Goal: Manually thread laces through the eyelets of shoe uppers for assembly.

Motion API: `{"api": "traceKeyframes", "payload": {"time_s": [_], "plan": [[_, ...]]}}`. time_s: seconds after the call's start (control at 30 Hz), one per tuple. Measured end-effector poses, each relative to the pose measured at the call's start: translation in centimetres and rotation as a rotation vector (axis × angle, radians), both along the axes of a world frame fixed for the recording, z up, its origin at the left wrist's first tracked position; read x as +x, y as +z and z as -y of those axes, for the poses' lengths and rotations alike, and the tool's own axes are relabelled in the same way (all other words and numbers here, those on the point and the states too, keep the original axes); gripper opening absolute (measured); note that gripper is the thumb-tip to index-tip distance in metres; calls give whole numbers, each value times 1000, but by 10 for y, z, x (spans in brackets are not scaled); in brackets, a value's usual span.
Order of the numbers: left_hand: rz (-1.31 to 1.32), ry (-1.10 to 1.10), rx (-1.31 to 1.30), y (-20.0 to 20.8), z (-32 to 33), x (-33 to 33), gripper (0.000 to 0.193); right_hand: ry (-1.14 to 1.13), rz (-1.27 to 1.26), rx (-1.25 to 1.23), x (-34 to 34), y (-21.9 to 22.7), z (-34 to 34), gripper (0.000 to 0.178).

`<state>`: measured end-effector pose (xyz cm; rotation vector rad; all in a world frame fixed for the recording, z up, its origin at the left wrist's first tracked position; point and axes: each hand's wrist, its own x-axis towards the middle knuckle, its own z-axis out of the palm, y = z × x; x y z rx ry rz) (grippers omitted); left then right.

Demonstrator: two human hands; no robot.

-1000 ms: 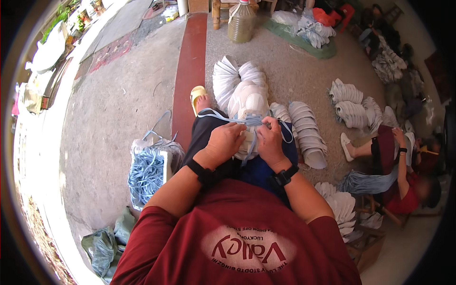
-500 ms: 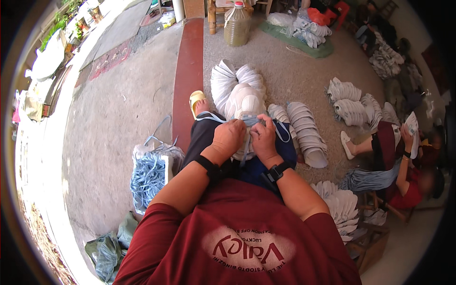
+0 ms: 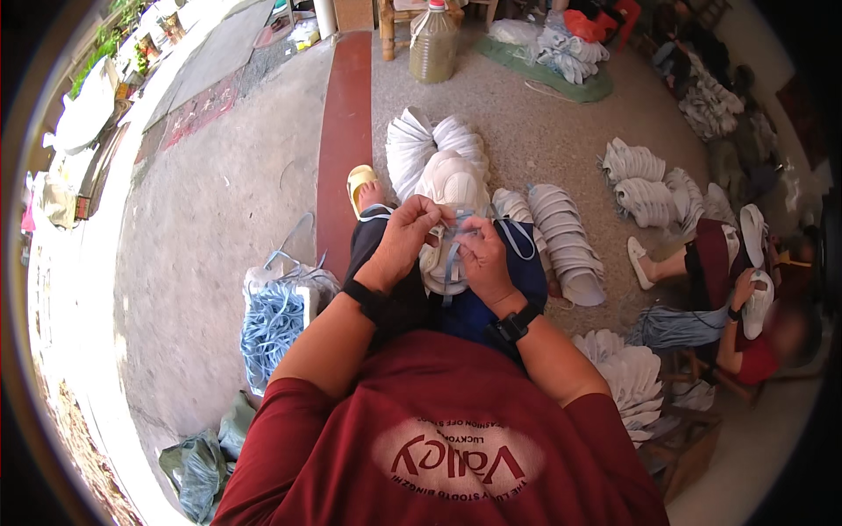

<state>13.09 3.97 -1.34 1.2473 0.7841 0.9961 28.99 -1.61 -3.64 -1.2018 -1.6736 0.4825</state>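
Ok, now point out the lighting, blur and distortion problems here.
Head view: the ground at far left washes out in sunlight; head view: the right side, around the seated co-worker, is dim; head view: the red floor stripe bows with the fisheye curve; head view: the blue lace looks slightly smeared near the fingers.

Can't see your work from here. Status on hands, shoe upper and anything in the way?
Left hand and right hand at the blue lace, grips unclear. White shoe upper beneath, toe away. Hands partly hide the lace.

The person (image 3: 544, 412) is wearing a maroon short-sleeved T-shirt (image 3: 421, 373) with pale oval print (image 3: 460, 451), black wristbands (image 3: 367, 302) and a yellow slipper (image 3: 355, 180).
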Motion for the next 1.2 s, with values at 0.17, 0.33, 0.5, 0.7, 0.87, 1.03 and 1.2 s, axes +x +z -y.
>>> {"api": "traceKeyframes", "payload": {"time_s": [0.17, 0.33, 0.5, 0.7, 0.87, 1.03, 1.2], "plan": [[511, -1, -497, -13, 2, -8, 14, 34, -956, -308, 11, 12, 10, 18], [576, 553, -330, -11, -6, -205, 29, -334, -1204, 13, 216, -17, 88, 24], [202, 1294, -256, -61, 41, -377, 23, -620, -936, -526, 298, -33, 160, 18], [-959, 540, 562, -28, 7, -153, 23, -455, 557, -539, 154, -2, 52, 18], [-997, 118, 733, 9, 0, -42, 16, -227, 294, -147, 57, 14, 0, 12], [-1265, -25, 885, 3, 1, 5, 16, -283, 343, -26, 30, -5, -15, 11], [-1383, -45, 875, 1, 2, 14, 15, -325, 413, -6, 24, -7, -22, 7]]}}
